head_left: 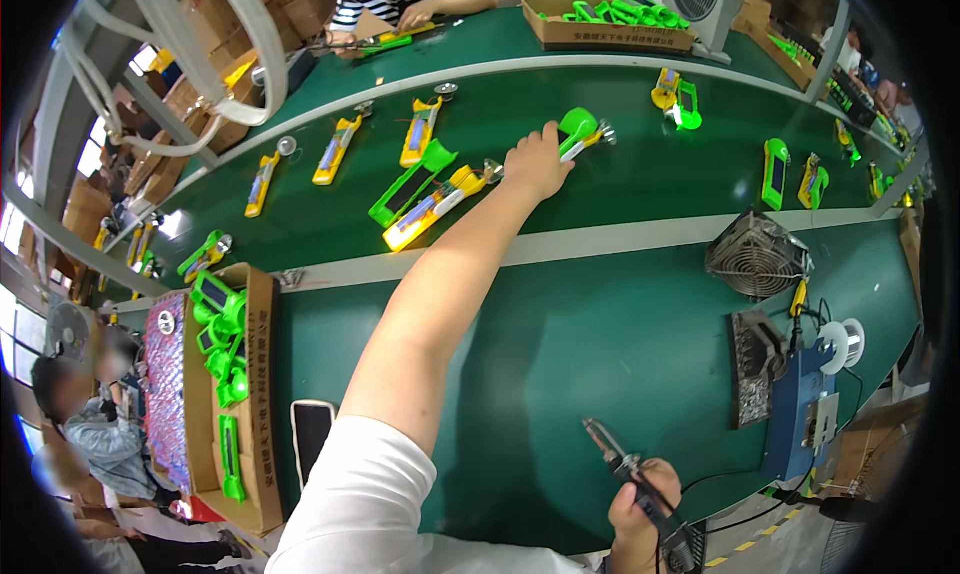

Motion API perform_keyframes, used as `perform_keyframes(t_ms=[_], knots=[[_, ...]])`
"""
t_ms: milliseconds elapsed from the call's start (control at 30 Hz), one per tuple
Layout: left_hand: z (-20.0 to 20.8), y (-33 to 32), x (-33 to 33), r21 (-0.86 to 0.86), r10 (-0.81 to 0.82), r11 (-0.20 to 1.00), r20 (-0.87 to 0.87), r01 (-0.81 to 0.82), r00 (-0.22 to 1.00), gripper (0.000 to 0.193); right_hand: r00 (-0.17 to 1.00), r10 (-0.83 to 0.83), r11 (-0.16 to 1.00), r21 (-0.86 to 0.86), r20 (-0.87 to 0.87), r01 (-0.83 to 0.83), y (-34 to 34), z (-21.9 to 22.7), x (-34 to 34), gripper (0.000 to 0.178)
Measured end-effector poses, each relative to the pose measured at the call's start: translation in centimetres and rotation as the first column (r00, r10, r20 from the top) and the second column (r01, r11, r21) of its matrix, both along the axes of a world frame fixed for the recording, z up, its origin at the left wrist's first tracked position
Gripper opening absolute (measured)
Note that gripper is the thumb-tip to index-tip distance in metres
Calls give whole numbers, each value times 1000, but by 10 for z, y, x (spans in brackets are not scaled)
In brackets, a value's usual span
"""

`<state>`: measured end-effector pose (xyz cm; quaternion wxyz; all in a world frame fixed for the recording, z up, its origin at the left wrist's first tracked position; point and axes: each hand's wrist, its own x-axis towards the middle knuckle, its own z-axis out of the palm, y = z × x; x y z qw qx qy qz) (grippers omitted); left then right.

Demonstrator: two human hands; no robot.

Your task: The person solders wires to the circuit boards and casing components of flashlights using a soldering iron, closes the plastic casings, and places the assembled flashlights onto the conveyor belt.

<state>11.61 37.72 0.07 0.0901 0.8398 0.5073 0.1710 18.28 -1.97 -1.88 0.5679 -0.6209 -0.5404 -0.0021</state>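
Note:
My left hand (540, 164) reaches far forward over the green conveyor belt, its fingers closed around a green lamp housing (578, 126) with a round silvery reflector (609, 134) at its right end. The hand hides part of that piece. Just left of it lie an open yellow lamp body (430, 214) and a green shell (405, 189) with a dark panel. Low on the right, my right hand (645, 504) grips a soldering iron (640, 474), its tip pointing up and left over the green worktable (570, 344).
A carton of green shells (262, 404) stands left, beside a phone (312, 434). To the right are a small fan (757, 256), a blue soldering machine (795, 409) and a solder spool (848, 344). More yellow lamp bodies (338, 151) lie along the belt. Across it, a person in stripes works.

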Motion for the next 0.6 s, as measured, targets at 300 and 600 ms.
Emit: perform_keyframes(t_ms=[300, 600], knots=[[49, 17, -20, 402, 77, 911, 56, -93, 995, 46, 984, 109, 956, -257, -139, -143, -29, 7, 9, 31], [-2, 93, -111, 308, 627, 749, -44, -587, 778, 58, 956, 198, 948, -204, -217, -242, -24, 17, 18, 18]])
